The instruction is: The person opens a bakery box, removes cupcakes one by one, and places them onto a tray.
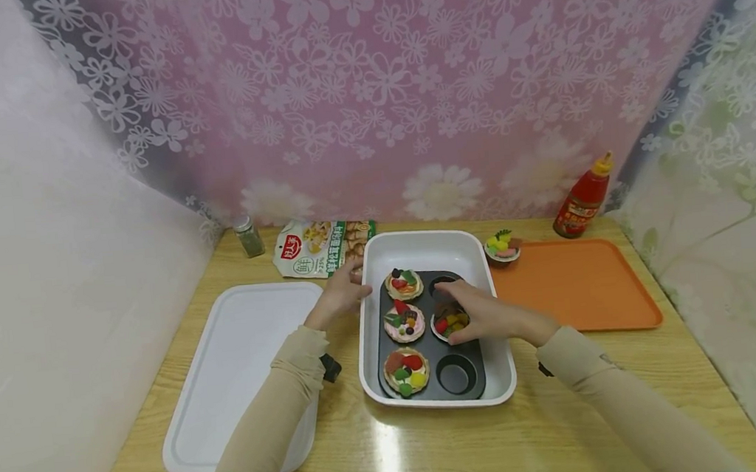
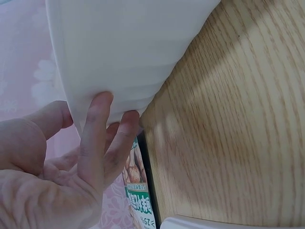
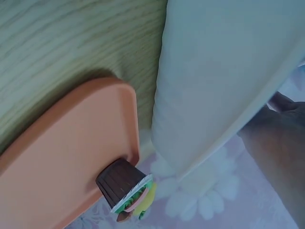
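In the head view, a white bin point(image 1: 427, 242) holds a dark muffin tin point(image 1: 433, 387). Three fruit tarts point(image 1: 404, 323) fill the tin's left column. My left hand point(image 1: 340, 292) holds the bin's left rim; the left wrist view shows fingers point(image 2: 95, 124) against the outer wall and the thumb at the edge. Reaching over the right wall, my right hand point(image 1: 487, 315) has its thumb and fingers spread around a fruit-topped cupcake point(image 1: 451, 324) in the middle right cup. Part of that cupcake is hidden by the hand. The front right cup point(image 1: 456, 373) is bare.
An orange tray point(image 1: 575, 287) lies to the right, with another fruit-topped cupcake point(image 1: 502, 248) at its back left corner. At the left is a white tray point(image 1: 242, 372). Along the back stand a spice jar point(image 1: 249, 237), a food packet point(image 1: 315, 248) and a red sauce bottle point(image 1: 582, 201).
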Available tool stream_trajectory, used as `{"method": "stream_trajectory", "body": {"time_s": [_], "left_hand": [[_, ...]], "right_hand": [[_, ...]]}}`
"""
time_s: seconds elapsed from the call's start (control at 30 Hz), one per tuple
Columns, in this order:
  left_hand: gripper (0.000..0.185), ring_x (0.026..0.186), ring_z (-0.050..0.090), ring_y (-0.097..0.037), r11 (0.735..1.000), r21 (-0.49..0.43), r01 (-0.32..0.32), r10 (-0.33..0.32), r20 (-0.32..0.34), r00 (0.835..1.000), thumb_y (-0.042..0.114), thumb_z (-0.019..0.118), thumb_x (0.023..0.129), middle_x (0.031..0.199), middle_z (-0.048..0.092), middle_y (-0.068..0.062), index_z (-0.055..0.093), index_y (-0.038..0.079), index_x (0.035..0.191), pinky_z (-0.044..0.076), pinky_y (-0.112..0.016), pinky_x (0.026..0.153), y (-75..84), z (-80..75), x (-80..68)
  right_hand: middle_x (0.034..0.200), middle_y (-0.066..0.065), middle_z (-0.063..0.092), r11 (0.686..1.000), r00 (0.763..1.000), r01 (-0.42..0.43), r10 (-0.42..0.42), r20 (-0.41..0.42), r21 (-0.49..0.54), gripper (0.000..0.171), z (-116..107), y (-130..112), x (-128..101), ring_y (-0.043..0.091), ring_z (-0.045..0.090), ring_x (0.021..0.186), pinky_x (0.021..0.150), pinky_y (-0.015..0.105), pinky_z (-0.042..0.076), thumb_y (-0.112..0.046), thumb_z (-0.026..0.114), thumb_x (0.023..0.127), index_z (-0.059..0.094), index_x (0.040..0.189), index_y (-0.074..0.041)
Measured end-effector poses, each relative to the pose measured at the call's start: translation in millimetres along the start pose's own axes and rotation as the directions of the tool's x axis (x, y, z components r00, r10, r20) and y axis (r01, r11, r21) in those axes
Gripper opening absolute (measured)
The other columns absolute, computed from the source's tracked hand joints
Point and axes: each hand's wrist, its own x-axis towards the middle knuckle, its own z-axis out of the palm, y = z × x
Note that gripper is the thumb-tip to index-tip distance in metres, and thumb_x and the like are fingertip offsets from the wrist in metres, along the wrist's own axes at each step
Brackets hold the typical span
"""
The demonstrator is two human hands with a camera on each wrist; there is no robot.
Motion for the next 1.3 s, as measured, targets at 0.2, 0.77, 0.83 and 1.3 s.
{"method": "stream_trajectory", "body": {"time_s": [0.2, 0.77, 0.83, 1.3], "left_hand": [[0.067, 0.115, 0.07, -0.041, 1.0, 0.012, -0.011, 0.011, -0.021, 1.0, 0.002, 0.062, 0.101, 0.136, 0.063, -0.028, 0.038, 0.011, 0.163, 0.065, -0.042, 0.076, 0.9, 0.9, -0.6], [0.066, 0.11, 0.071, -0.039, 0.998, 0.054, 0.009, -0.006, -0.053, 0.999, 0.003, 0.064, 0.101, 0.132, 0.063, -0.026, 0.04, 0.013, 0.161, 0.066, -0.044, 0.079, -0.2, 3.4, 3.7], [0.066, 0.11, 0.071, -0.04, 0.998, 0.061, 0.006, -0.002, -0.058, 0.998, 0.003, 0.064, 0.101, 0.132, 0.063, -0.026, 0.04, 0.013, 0.162, 0.066, -0.044, 0.079, -0.6, 3.7, 4.1], [0.069, 0.113, 0.07, -0.04, 0.995, 0.096, -0.007, 0.011, -0.045, 0.999, 0.006, 0.064, 0.101, 0.134, 0.063, -0.026, 0.037, 0.012, 0.163, 0.064, -0.045, 0.081, -1.4, 3.0, 3.0]], "right_hand": [[0.152, 0.021, 0.044, 0.998, 0.999, -0.034, 0.034, 0.0, -0.046, 0.102, 6, -2, -1, 0.038, 0.047, 0.137, 0.117, 0.061, 0.042, -0.034, 0.089, 0.086, 0.029, 0.164, -0.004], [0.145, 0.02, 0.05, 0.982, 0.999, 0.004, -0.01, -0.032, -0.188, 0.093, 16, -2, -2, 0.036, 0.05, 0.129, 0.113, 0.058, 0.046, -0.029, 0.091, 0.084, 0.04, 0.157, 0.001], [0.147, 0.02, 0.051, 0.98, 0.999, 0.014, -0.022, -0.037, -0.197, 0.092, 17, -2, -2, 0.036, 0.049, 0.131, 0.114, 0.057, 0.044, -0.028, 0.09, 0.085, 0.04, 0.157, 0.001], [0.152, 0.02, 0.051, 0.98, 0.999, -0.021, 0.011, -0.047, -0.198, 0.091, 18, 1, -2, 0.036, 0.05, 0.136, 0.117, 0.056, 0.045, -0.029, 0.087, 0.088, 0.038, 0.158, 0.001]]}}
